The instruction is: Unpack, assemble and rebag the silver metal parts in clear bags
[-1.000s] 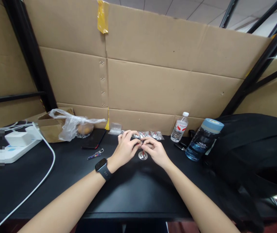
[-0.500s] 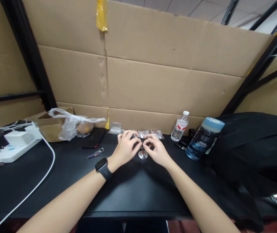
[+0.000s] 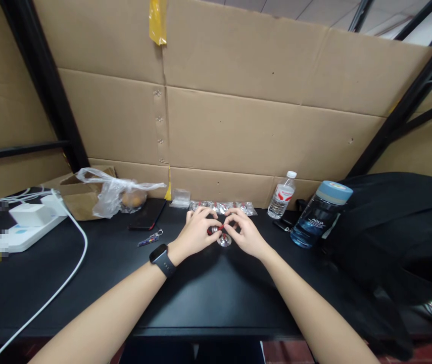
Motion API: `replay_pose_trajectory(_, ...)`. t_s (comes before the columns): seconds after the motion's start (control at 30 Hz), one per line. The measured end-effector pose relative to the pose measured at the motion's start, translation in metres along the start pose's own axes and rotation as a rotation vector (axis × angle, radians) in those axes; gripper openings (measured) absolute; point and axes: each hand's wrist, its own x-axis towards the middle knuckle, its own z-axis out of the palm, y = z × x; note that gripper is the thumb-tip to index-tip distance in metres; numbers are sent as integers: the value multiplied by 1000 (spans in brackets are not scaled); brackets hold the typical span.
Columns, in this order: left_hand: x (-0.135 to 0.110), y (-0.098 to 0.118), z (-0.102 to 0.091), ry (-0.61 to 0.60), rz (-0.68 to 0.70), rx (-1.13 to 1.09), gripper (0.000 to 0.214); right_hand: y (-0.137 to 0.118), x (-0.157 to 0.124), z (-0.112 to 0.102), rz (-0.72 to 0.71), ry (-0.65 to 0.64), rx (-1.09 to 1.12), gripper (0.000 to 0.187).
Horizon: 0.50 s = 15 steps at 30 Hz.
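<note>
My left hand point(image 3: 199, 228) is closed in a pinch around a small red-and-silver piece point(image 3: 214, 230), whose exact kind I cannot make out. From the other side, my right hand point(image 3: 245, 236) pinches the red end of this piece between thumb and index finger. Just below the fingertips, a shiny round metal disc point(image 3: 224, 240) rests on the black table. The fingers hide part of the held piece and the disc's upper edge. Behind both hands lie several clear packets point(image 3: 246, 208) with silver and red contents.
A keychain point(image 3: 150, 238), a phone point(image 3: 146, 214) and a knotted plastic bag point(image 3: 111, 194) sit to the left, beside a power strip point(image 3: 22, 237). On the right stand a water bottle point(image 3: 281, 196), a blue-lidded bottle point(image 3: 316, 217) and a black bag point(image 3: 397, 227). Cardboard point(image 3: 231, 136) walls the back.
Red now shows between my fingertips, where a thin dark part was visible before. My hands have shifted only slightly, and the view has moved a little.
</note>
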Motion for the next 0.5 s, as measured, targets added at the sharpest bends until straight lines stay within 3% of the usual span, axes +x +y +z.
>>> replay_pose_trajectory(0.17, 1, -9, 0, 10, -31, 58, 12, 22, -5, 2, 74, -156, -130, 34)
replay_pose_trajectory(0.3, 1, -14, 0, -24, -23, 37, 10, 32, -7, 6, 112, -262, -221, 9)
replay_pose_trajectory(0.4, 1, -14, 1, -33, -40, -10, 13, 32, -5, 8, 112, -239, -183, 10)
replay_pose_trajectory(0.5, 3, -13, 0, -26, -135, -87, 17, 27, -1, 7, 158, -120, -30, 9)
